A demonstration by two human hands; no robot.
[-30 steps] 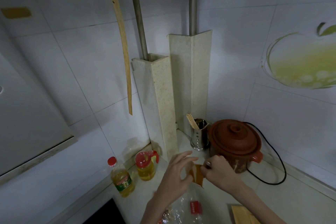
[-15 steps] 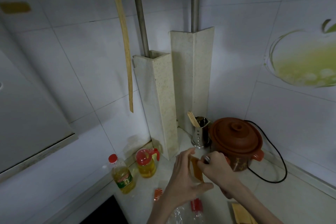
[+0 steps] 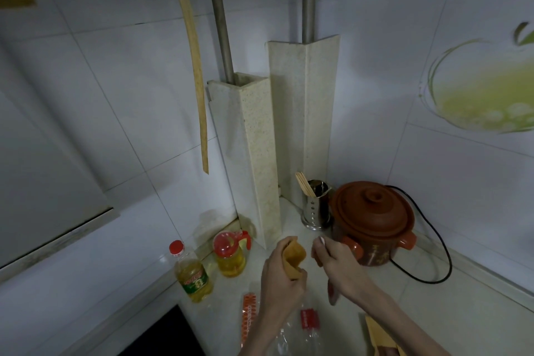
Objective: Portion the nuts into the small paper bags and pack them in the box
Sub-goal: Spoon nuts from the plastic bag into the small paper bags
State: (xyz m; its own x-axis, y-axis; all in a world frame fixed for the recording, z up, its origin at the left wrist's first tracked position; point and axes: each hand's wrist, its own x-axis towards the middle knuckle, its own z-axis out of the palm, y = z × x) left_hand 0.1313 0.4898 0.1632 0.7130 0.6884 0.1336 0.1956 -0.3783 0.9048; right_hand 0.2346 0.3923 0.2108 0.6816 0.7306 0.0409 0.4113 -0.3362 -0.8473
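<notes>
Fingers and thumb of the left hand [image 3: 281, 274] curl round a small brown paper bag [image 3: 294, 257], holding it upright above the desk [image 3: 404, 298] with its mouth spread open. The right hand [image 3: 336, 264] hovers just right of the bag, apart from it, fingers bent toward the thumb; whether it pinches anything cannot be told. Below the hands, at the near edge, lies a clear plastic bag [image 3: 291, 335] with red print, and more brown paper [image 3: 378, 337] shows at the near right. Right of the hands stands a brown clay pot [image 3: 372, 221] with its lid on, its black cord [image 3: 433, 240] looping over the desk. A steel holder with chopsticks [image 3: 315, 208] stands behind, against the stone pipe casing [image 3: 260, 170]. Two oil bottles [image 3: 193, 273] stand left, near the wall. A dark hob edge [image 3: 161, 335] bounds the near left; bare desk lies right of the cord.
</notes>
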